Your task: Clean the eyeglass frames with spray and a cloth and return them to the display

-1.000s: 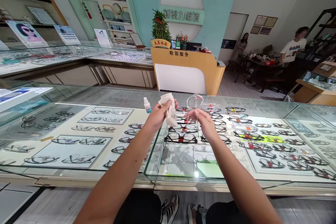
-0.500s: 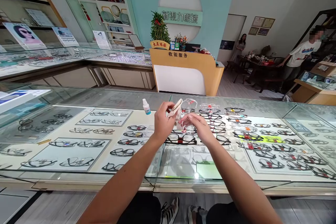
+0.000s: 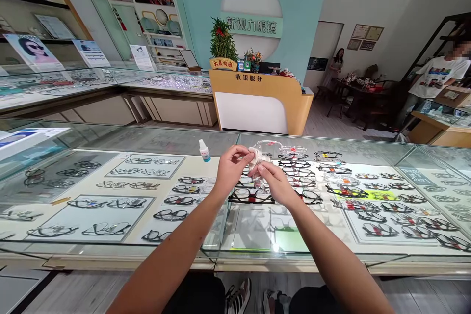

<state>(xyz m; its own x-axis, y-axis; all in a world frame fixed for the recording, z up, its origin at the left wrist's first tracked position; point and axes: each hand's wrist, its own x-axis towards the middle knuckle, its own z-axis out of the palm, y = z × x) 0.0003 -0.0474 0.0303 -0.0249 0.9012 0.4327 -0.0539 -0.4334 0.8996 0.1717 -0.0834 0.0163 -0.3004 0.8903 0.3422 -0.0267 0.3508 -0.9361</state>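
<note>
My left hand (image 3: 231,169) pinches a pale cleaning cloth (image 3: 258,154), which is folded around part of a clear-framed pair of glasses (image 3: 259,185). With its thumb and fingers closed, my right hand (image 3: 274,181) grips the frame from the right. One transparent temple arches above the hands; the wrapped lens is hidden by cloth and fingers. Both hands are above the glass display counter (image 3: 221,250). To their left, a small white spray bottle (image 3: 204,151) with a blue lower part stands upright on the glass.
Rows of dark-framed glasses (image 3: 252,196) lie inside the counter under the glass. A white box-like stand (image 3: 29,138) sits at the left. Beyond is a wooden cashier desk (image 3: 257,83). One person (image 3: 437,76) stands far right, another (image 3: 335,64) farther back.
My left hand has brought the cloth from beside the glasses to around the frame. The glasses have turned slightly. At the far right, the person in the white shirt has shifted rightward.
</note>
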